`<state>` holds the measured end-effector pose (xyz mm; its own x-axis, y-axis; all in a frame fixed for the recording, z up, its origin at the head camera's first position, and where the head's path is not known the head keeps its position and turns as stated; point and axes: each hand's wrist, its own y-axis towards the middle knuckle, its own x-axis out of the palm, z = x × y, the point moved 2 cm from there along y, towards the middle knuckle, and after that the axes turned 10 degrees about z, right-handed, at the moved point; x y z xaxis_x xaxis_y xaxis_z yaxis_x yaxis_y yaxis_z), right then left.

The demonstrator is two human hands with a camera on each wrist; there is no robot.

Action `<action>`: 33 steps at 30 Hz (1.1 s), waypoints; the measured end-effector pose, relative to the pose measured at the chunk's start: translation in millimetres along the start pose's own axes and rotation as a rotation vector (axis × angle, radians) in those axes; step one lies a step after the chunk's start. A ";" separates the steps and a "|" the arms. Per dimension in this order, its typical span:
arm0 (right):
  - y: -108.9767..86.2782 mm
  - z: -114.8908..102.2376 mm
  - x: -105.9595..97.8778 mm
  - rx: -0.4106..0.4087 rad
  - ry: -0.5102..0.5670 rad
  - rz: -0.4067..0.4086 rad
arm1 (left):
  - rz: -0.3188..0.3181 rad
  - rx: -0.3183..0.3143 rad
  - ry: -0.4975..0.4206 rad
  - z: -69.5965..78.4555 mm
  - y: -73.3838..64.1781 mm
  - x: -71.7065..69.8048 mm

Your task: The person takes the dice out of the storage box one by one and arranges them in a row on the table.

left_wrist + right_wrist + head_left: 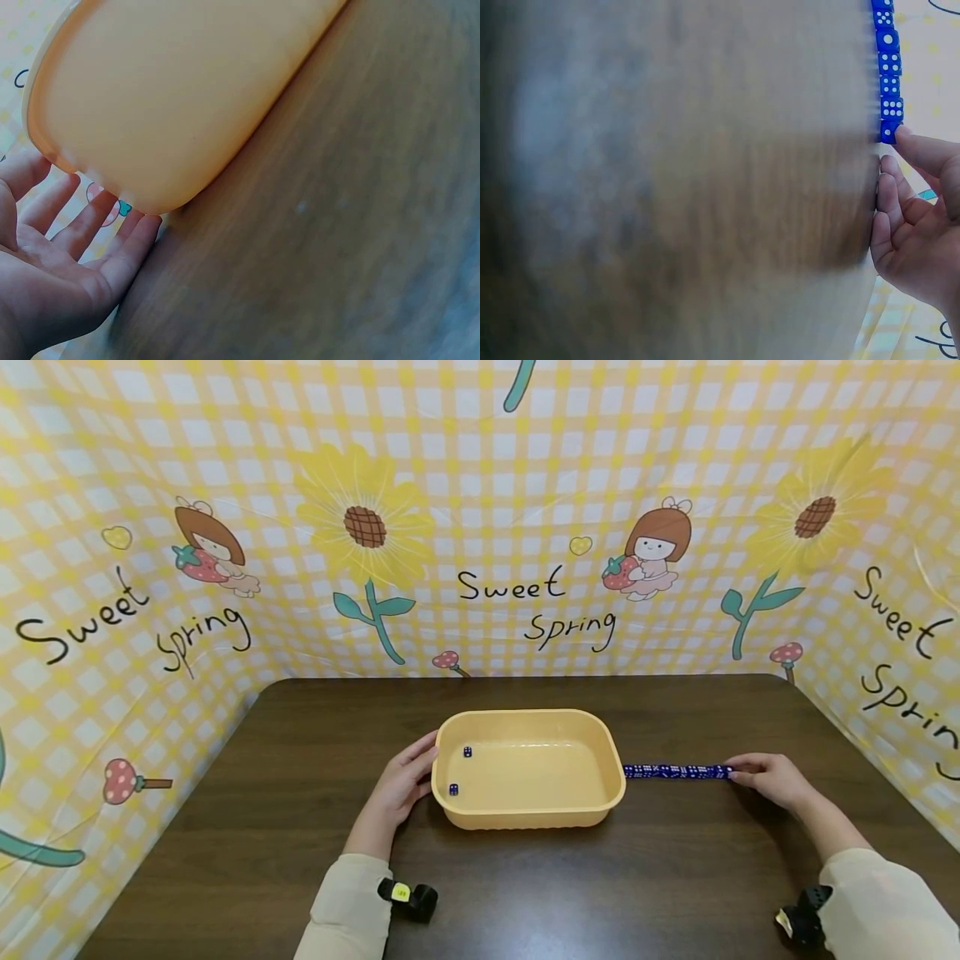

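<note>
A yellow plastic tub (pixel 528 818) stands on the brown table, with one blue die (pixel 467 752) and another blue die (pixel 453 789) inside near its left end. The left hand (pixel 402 779) rests its fingertips against the tub's left end wall, fingers only slightly bent. From the tub's right side runs a straight row of blue dice (pixel 675 772) with white pips. At the row's right end the right hand (pixel 772 781) has its thumb and forefinger on the last die (pixel 888 133). In the right wrist view the thumb touches that die, the forefinger is largely hidden, and the other fingers curl below.
The dark wood table (pixel 525 893) has its far edge against a yellow checked cloth (pixel 480 510) printed with flowers and lettering. This cloth also rises on both sides. A black wrist camera (pixel 411 900) sits on the left sleeve, another black camera (pixel 804 917) on the right.
</note>
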<state>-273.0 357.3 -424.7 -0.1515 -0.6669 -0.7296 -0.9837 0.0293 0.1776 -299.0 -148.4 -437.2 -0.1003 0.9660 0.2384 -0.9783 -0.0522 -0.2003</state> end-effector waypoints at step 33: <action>26.3 -45.9 -26.9 0.057 0.077 0.052 | -0.007 0.012 -0.007 0.8 -0.5 -1.2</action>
<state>-290.4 341.8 -370.0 -0.1964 -0.7184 -0.6673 -0.9790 0.1062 0.1739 -298.5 -149.7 -436.6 -0.0949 0.9645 0.2464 -0.9811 -0.0487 -0.1872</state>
